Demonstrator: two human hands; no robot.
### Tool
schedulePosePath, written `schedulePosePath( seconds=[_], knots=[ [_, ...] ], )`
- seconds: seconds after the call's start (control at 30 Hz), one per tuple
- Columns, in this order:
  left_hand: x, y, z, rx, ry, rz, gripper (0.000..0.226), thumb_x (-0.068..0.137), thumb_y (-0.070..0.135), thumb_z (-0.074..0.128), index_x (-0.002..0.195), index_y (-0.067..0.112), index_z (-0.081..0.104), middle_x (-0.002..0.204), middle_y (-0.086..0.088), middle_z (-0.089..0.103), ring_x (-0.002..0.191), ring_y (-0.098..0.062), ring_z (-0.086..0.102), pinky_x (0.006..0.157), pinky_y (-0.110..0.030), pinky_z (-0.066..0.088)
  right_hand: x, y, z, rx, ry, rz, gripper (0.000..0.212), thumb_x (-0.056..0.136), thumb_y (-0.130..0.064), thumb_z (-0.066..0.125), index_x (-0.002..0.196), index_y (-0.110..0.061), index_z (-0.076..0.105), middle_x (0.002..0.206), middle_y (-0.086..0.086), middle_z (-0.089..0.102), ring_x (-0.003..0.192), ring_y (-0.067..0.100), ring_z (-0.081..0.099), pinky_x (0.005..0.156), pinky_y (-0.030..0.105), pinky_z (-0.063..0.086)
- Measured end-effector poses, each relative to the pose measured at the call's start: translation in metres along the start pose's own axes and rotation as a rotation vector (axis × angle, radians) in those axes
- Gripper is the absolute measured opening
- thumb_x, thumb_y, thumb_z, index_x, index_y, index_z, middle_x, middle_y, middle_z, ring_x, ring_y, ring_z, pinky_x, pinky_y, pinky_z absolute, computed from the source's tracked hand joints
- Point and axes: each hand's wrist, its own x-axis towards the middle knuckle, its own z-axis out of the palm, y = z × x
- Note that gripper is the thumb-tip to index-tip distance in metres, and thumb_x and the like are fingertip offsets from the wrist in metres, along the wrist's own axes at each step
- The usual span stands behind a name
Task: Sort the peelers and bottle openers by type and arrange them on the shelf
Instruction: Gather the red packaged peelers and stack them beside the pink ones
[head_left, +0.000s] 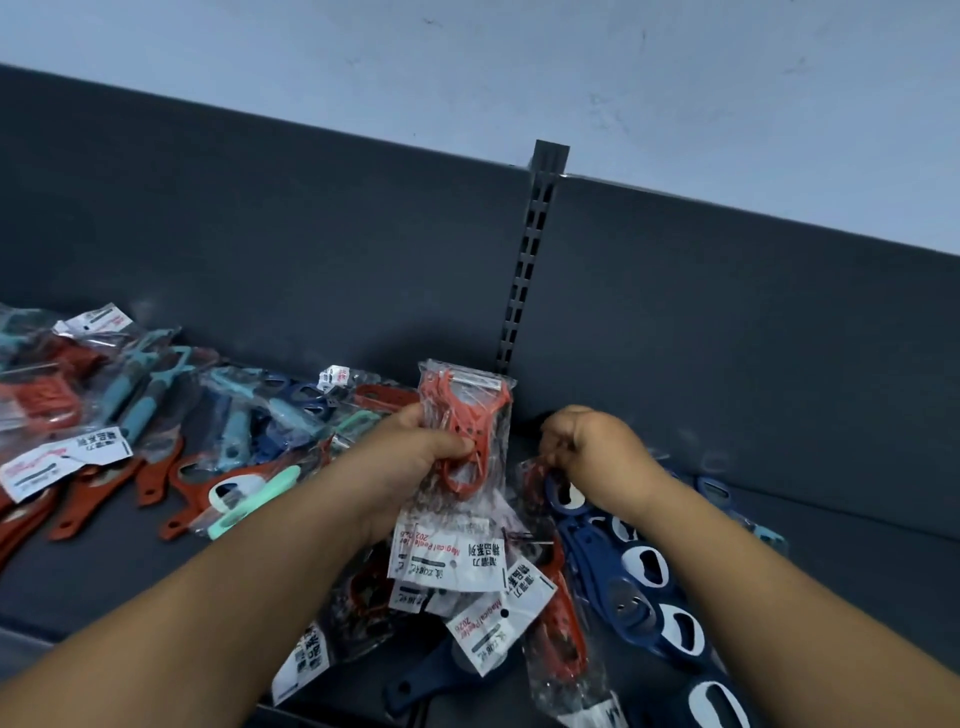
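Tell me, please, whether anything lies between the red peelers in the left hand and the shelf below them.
Yes. A loose heap of bagged peelers covers the shelf just below the red peelers that the left hand grips; bare shelf shows further left.

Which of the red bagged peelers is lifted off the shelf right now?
The bagged red peeler gripped in the left hand, standing upright; the other red ones lie flat.

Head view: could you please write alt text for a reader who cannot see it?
A left hand grips bagged red peelers above a dark shelf; the right hand curls over a row of blue bottle openers. Mixed packets lie to the left.
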Motion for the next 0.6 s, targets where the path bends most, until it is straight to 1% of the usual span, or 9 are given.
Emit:
schedulePosePath(
  seconds=[0.07, 0.13, 0.23, 0.3, 0.37, 0.43, 0.5, 0.53, 0.6],
  knots=[
    [0.0, 0.001, 0.0, -0.006, -0.003, -0.006, 0.023, 0.087, 0.001, 0.058, 0.109, 0.011, 0.059, 0.087, -0.015, 0.075, 0.074, -0.027, 0.072, 0.063, -0.036, 0.055, -0.004, 0.003, -0.002, 0.098, 0.12, 0.034, 0.028, 0.082, 0.007, 0.053, 0.073, -0.018, 0.063, 0.095, 0.001, 0.065, 0.087, 0.02, 0.061, 0.077, 0.03, 0.05],
    [0.0, 0.002, 0.001, -0.014, -0.008, -0.016, 0.022, 0.088, 0.001, 0.058, 0.108, 0.01, 0.058, 0.084, -0.016, 0.074, 0.071, -0.027, 0.072, 0.061, -0.035, 0.055, -0.008, 0.004, -0.007, 0.197, 0.23, 0.083, 0.027, 0.084, 0.004, 0.054, 0.073, -0.019, 0.062, 0.097, 0.001, 0.065, 0.082, 0.021, 0.062, 0.075, 0.033, 0.051],
    [-0.001, 0.003, 0.004, -0.006, -0.009, -0.019, 0.02, 0.088, 0.0, 0.058, 0.106, 0.009, 0.057, 0.079, -0.015, 0.074, 0.066, -0.026, 0.072, 0.058, -0.034, 0.054, -0.017, 0.0, -0.021, 0.316, 0.379, 0.117, 0.024, 0.084, -0.002, 0.055, 0.07, -0.019, 0.061, 0.095, -0.001, 0.066, 0.076, 0.019, 0.06, 0.07, 0.029, 0.048],
    [-0.002, 0.004, 0.007, 0.0, -0.016, -0.014, 0.02, 0.088, 0.0, 0.058, 0.105, 0.01, 0.057, 0.08, -0.015, 0.074, 0.068, -0.027, 0.072, 0.062, -0.037, 0.056, -0.025, -0.006, -0.029, 0.472, 0.479, 0.139, 0.024, 0.088, -0.01, 0.057, 0.064, -0.014, 0.059, 0.089, 0.0, 0.069, 0.081, 0.017, 0.063, 0.075, 0.029, 0.049],
    [-0.002, 0.005, 0.01, 0.017, -0.024, -0.007, 0.02, 0.088, 0.001, 0.058, 0.105, 0.01, 0.058, 0.083, -0.016, 0.074, 0.073, -0.03, 0.072, 0.072, -0.042, 0.058, -0.031, -0.014, -0.036, 0.675, 0.543, 0.164, 0.03, 0.089, -0.017, 0.063, 0.062, -0.008, 0.053, 0.081, 0.006, 0.071, 0.081, 0.017, 0.065, 0.077, 0.032, 0.05],
    [-0.004, 0.008, 0.016, 0.028, -0.035, 0.008, 0.02, 0.087, 0.001, 0.058, 0.105, 0.01, 0.058, 0.084, -0.017, 0.074, 0.076, -0.032, 0.071, 0.08, -0.047, 0.056, -0.037, -0.021, -0.043, 0.865, 0.559, 0.18, 0.031, 0.085, -0.012, 0.067, 0.059, -0.012, 0.051, 0.081, 0.006, 0.071, 0.08, 0.019, 0.066, 0.078, 0.038, 0.052],
    [-0.006, 0.01, 0.024, 0.042, -0.053, 0.02, 0.021, 0.088, 0.002, 0.058, 0.108, 0.009, 0.058, 0.089, -0.019, 0.074, 0.081, -0.034, 0.071, 0.082, -0.051, 0.056, -0.042, -0.028, -0.049, 1.067, 0.517, 0.18, 0.03, 0.082, 0.0, 0.067, 0.061, -0.016, 0.055, 0.083, 0.002, 0.068, 0.078, 0.022, 0.066, 0.075, 0.041, 0.054],
    [-0.007, 0.01, 0.028, 0.048, -0.061, 0.026, 0.022, 0.088, 0.003, 0.058, 0.11, 0.008, 0.057, 0.091, -0.02, 0.073, 0.083, -0.035, 0.071, 0.081, -0.052, 0.056, -0.045, -0.033, -0.051, 1.151, 0.479, 0.175, 0.029, 0.082, 0.005, 0.065, 0.065, -0.017, 0.056, 0.084, 0.002, 0.067, 0.075, 0.022, 0.066, 0.071, 0.039, 0.056],
    [-0.01, 0.011, 0.038, 0.064, -0.087, 0.05, 0.022, 0.089, 0.003, 0.058, 0.11, 0.007, 0.058, 0.091, -0.02, 0.073, 0.081, -0.035, 0.072, 0.072, -0.046, 0.058, -0.054, -0.041, -0.054, 1.215, 0.415, 0.154, 0.03, 0.082, 0.011, 0.062, 0.075, -0.017, 0.056, 0.09, 0.003, 0.065, 0.072, 0.02, 0.065, 0.061, 0.033, 0.056]
  ],
)
